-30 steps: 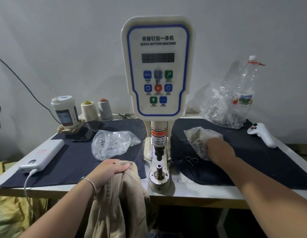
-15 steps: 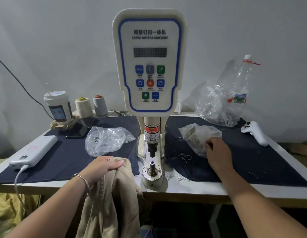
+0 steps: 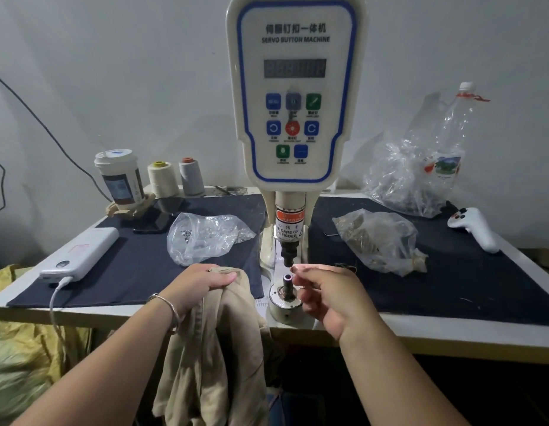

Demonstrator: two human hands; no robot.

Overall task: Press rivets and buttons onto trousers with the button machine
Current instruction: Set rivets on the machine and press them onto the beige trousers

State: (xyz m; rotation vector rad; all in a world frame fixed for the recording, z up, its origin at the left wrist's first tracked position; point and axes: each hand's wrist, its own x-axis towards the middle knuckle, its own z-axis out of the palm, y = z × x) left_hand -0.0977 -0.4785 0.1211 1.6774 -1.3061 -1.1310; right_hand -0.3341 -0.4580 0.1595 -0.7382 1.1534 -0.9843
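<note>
Left hand [image 3: 202, 282] bunching soft beige trousers [image 3: 215, 348]; right hand [image 3: 331, 298], fingertips pinched, beside cylindrical steel die [image 3: 287, 284].

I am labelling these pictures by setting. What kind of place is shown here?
Probably a small garment workshop: a servo button machine stands on the table, thread cones sit by the wall, and the left hand holds beige trousers.

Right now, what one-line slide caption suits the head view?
Left hand grips beige trousers at the table edge while right hand brings pinched fingertips to the button machine's lower die.
</note>
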